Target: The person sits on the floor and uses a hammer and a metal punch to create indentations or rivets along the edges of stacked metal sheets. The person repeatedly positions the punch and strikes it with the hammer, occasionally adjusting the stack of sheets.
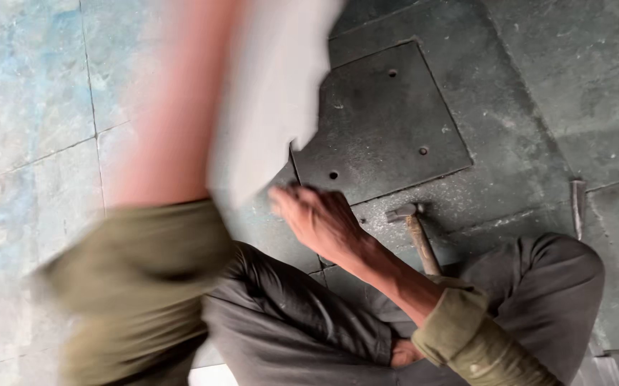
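My right hand (pixel 320 221) reaches forward from an olive sleeve, its fingers bent down at the near left corner of a dark square metal plate (pixel 384 121) with several holes, which lies flat on the floor. I cannot make out whether the fingers grip that corner. A hammer (pixel 413 229) with a wooden handle lies just right of this hand, head pointing away from me. My left forearm (pixel 174 121) is raised and badly blurred; its hand is past the top edge. A pale blurred sheet (pixel 266 93) hangs beside that arm.
I sit on the floor with my legs in dark trousers (pixel 302 322) folded in front. Pale tiles (pixel 31 107) lie at the left and dark stone slabs (pixel 531 93) at the right. A narrow metal bar (pixel 578 204) lies at the right.
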